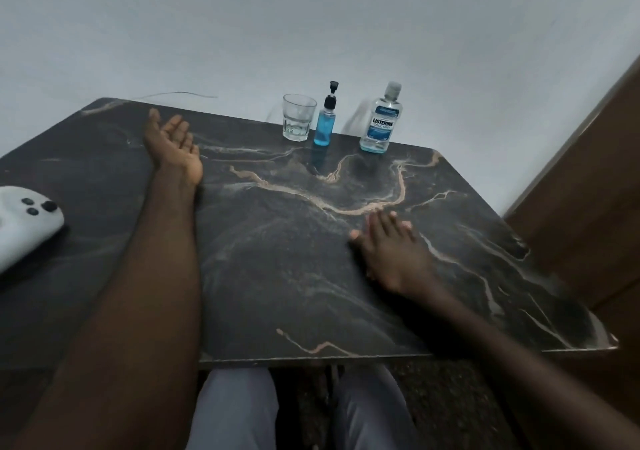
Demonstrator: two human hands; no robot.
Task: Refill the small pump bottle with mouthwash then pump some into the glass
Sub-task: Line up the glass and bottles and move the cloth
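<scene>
- A dark marble-patterned table (311, 259) fills most of the view, with tan and pale veins running across its top; its near edge shows small chips at the right corner.
- A white controller (24, 222) with three dark buttons lies on the table at the far left, partly cut off by the frame.
- A plain pale wall (311, 27) stands behind the table.
- A thin wire (180, 94) trails along the wall just past the table's far left edge.
- A brown wooden panel (588, 207) rises on the right, beside the table.
- Grey trousers (235, 411) show below the table's near edge.
</scene>
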